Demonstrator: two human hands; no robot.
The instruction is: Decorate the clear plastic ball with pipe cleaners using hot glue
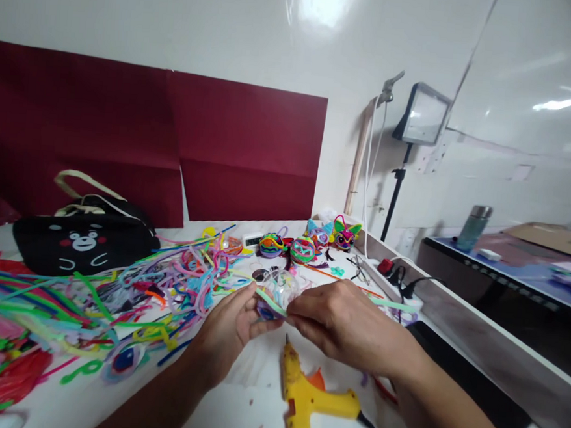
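My left hand (231,324) curls its fingers around the near left side of a clear ball (284,284). A pale green pipe cleaner (270,300) lies along the front of that ball. At the ball's right side my right hand (339,319) pinches the pipe cleaner, and a pale green length (396,305) sticks out beyond the back of the hand. My right fingertips are partly hidden. Just below both hands a yellow hot glue gun (302,394) lies on the white table, nozzle pointing up toward the ball.
Loose pipe cleaners (29,313) heap over the left side. A black bag (85,239) stands behind them. Decorated balls (303,249) sit at the back near a power strip (383,279). A dark flat slab (469,380) lies right, along the raised table edge (492,339).
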